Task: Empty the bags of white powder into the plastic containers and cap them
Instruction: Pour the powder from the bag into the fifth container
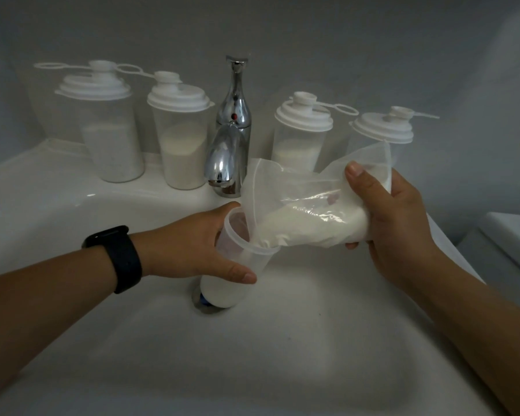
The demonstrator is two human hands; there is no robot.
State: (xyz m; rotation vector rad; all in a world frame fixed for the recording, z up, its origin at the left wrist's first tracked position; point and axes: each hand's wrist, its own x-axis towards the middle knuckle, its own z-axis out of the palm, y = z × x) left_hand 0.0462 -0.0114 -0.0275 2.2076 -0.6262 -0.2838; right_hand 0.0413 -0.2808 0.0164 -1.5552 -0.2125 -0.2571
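An uncapped clear plastic container point(237, 277), partly filled with white powder, stands tilted in the sink basin over the drain. My left hand point(189, 244) grips it just below the rim. My right hand point(394, 223) holds a clear plastic bag of white powder point(306, 217), tipped down to the left, its mouth inside the container's opening. Powder lies along the bag toward the opening.
Several capped containers with powder stand on the sink's back ledge: two to the left point(111, 145) point(180, 145) of the chrome faucet point(231, 130), two to its right point(300, 136) point(382, 133). The white sink basin point(282, 340) surrounds the work. A white object point(514, 235) sits at the right edge.
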